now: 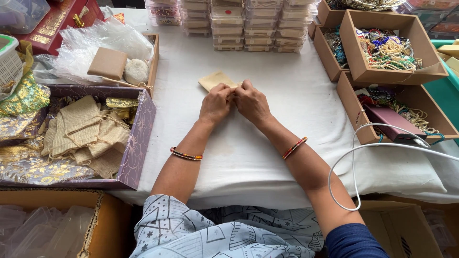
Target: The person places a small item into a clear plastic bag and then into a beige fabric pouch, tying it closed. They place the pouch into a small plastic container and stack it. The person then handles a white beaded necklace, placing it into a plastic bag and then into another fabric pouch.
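Frame centre: small beige pouch (216, 80) is pinched at its mouth by left hand (216, 102) and right hand (252, 102); both grips closed on it; more pouches are stacked in left box (143, 129).

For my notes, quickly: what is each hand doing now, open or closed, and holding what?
Left hand: closed, pinching the edge of the beige pouch.
Right hand: closed, pinching the same pouch.

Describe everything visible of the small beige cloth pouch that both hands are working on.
The small beige cloth pouch looks like plain woven fabric, flat and seemingly empty. It lies on the white cloth-covered table, angled away to the left. The left hand and right hand pinch its near end together, hiding the opening.
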